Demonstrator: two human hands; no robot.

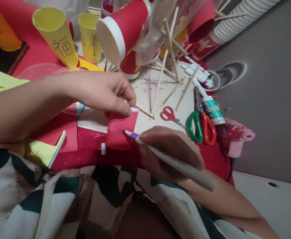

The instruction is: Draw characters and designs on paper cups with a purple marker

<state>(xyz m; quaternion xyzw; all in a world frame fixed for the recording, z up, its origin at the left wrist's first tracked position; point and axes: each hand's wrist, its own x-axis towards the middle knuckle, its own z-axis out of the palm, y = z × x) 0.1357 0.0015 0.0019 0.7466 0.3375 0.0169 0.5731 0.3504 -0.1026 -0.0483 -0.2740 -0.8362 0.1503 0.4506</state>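
My left hand is closed at the far edge of a curved red paper piece, its thumb and fingers pinching the pale rim. Faint blue-purple marks show on the red surface; whether it is a tube or a cup I cannot tell. In my right hand is a white marker pen with a purple band. Its tip is at the red surface, touching or just above it. A small white cap stands beside the red piece, near the table's front edge.
Red-handled small scissors, green-and-orange-handled scissors, a glue stick and a pink glue gun lie right. Behind are wooden sticks, a red paper cup and yellow cups. Yellow paper scraps lie left.
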